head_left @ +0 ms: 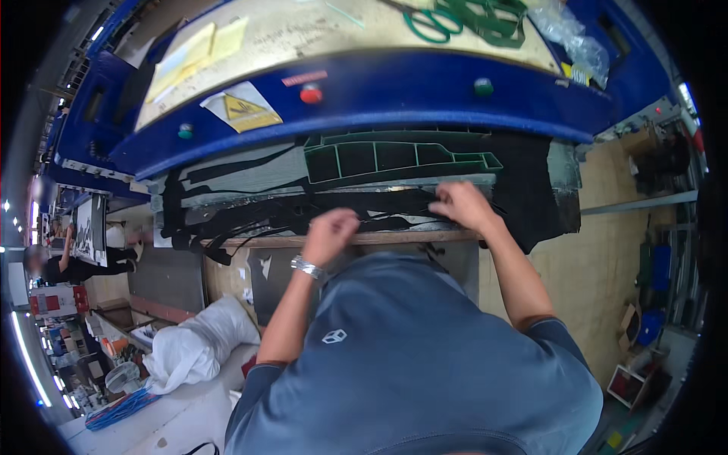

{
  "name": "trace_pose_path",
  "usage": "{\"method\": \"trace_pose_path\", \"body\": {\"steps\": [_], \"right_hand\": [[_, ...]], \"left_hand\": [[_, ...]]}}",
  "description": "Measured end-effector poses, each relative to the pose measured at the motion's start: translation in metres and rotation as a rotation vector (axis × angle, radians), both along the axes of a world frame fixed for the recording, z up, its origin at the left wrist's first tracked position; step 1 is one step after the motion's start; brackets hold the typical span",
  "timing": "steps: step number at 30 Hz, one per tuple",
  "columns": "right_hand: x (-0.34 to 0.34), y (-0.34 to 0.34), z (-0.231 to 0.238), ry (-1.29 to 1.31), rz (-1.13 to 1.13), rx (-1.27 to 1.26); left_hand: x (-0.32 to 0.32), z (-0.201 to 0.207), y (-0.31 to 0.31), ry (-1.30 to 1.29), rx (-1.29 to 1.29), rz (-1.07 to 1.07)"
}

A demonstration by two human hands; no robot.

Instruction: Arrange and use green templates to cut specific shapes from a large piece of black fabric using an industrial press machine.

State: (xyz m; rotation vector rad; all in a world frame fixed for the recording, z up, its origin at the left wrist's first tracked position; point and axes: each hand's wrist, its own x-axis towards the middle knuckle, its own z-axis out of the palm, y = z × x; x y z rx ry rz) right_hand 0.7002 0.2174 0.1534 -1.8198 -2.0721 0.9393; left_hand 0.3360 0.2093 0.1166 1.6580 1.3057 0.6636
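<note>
My left hand (330, 235), with a metal watch on the wrist, hovers over the near edge of the work surface. Its fingers are curled in and blurred; whatever they may hold cannot be made out. Farther right, my right hand (464, 205) has bent fingers slightly apart, close to black sheet material, with nothing visible between them. Beneath both hands lie cut black strips (265, 208), partly tangled and hanging over the front edge. Just beyond stands a green-edged cutting die (398, 161), a long outline divided into several cells, on the black sheet (523, 182).
A blue press machine (379, 91) spans the far side, with a red button (311, 94) and green buttons. Green-handled scissors (432, 26) lie on its top. A white sack (201, 341) is at the lower left. Another person (64, 262) works at the far left.
</note>
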Motion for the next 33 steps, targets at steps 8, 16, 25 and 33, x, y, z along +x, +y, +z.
{"method": "trace_pose_path", "body": {"steps": [8, 16, 25, 33], "right_hand": [[-0.032, 0.079, -0.042, -0.081, 0.323, 0.436], [-0.019, 0.051, -0.006, 0.140, 0.364, 0.479], [-0.013, -0.053, 0.021, 0.139, 0.260, 0.427], [-0.003, -0.074, 0.040, -0.070, 0.152, 0.468]], "left_hand": [[-0.072, -0.037, 0.098, 0.164, 0.066, 0.473], [-0.081, -0.044, 0.072, -0.265, -0.457, 0.695], [-0.036, -0.034, 0.065, 0.380, 0.117, 0.166], [0.011, -0.042, 0.060, 0.557, 0.275, 0.135]]}}
